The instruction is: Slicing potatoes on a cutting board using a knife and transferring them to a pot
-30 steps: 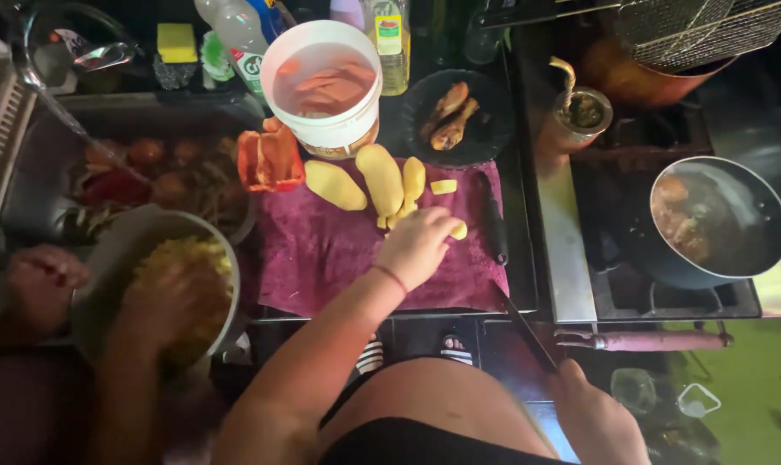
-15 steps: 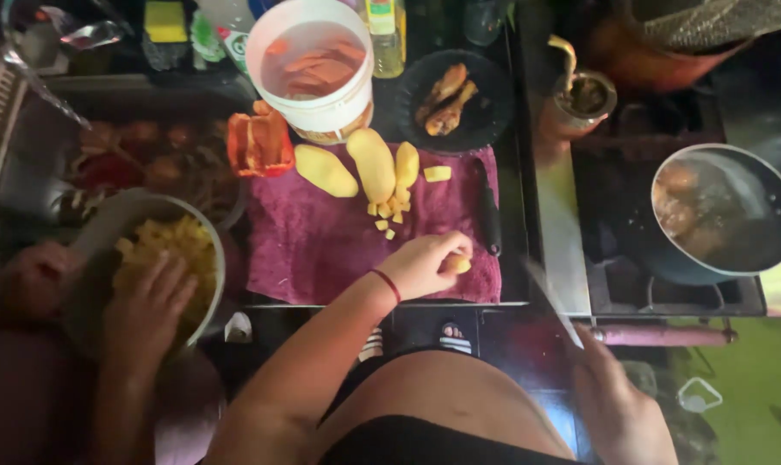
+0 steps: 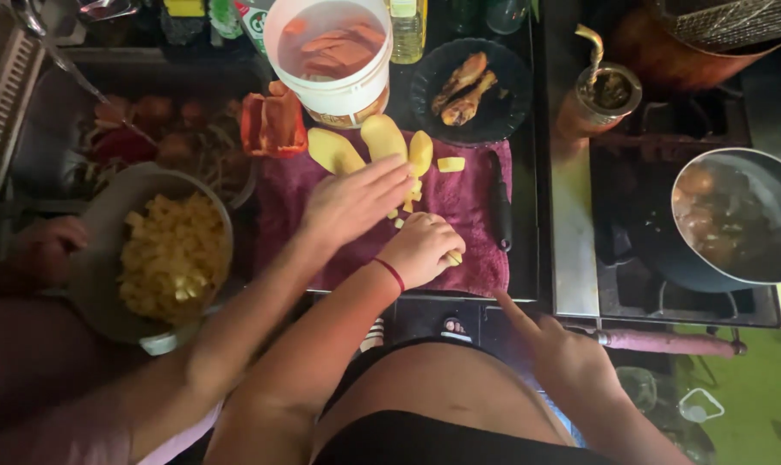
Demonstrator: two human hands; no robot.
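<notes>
- Your left hand [image 3: 420, 250] is curled around a potato piece [image 3: 453, 257]; pin it firmly on the purple towel [image 3: 468, 194].
- Your right hand [image 3: 556, 346] is in shadow with one finger out; I cannot tell whether it grips anything.
- Mind the co-worker's hand [image 3: 356, 202], lying flat just beside yours.

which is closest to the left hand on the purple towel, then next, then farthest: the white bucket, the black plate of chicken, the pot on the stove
Judged from the left hand, in the head view:
1. Black plate, straight behind the towel.
2. White bucket, behind and left; close to the plate's distance.
3. Pot, far right on the stove.
</notes>
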